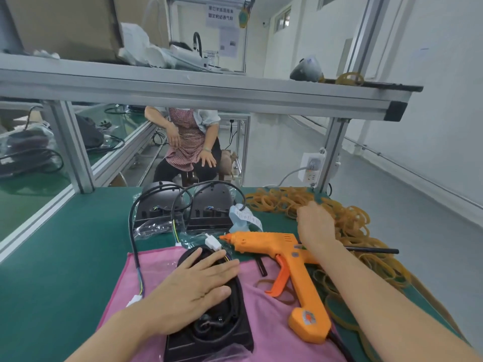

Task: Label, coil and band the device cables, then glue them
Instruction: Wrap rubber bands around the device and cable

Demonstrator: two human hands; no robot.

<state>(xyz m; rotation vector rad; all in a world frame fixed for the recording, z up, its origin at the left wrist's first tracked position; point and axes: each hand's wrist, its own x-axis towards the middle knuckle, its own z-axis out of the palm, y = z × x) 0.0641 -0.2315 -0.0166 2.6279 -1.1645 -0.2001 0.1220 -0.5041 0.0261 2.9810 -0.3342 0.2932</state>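
Note:
A black device (209, 338) lies on a pink cloth (261, 322) at the near edge, with its black cable coiled on top. My left hand (193, 288) presses flat on that coil, fingers straight. My right hand (315, 223) reaches over the orange glue gun (292, 259) into the heap of tan rubber bands (347, 223); its fingertips are hidden among the bands. Two more black devices (183, 207) with looping cables stand behind the cloth. A strip of white labels (245, 215) lies beside them.
The green mat (65, 257) is bare on the left. An aluminium frame with a shelf (209, 92) runs overhead. A person in a checked apron (188, 145) sits beyond the bench. A socket box (311, 165) hangs on the right post. A loose band (264, 283) lies on the cloth.

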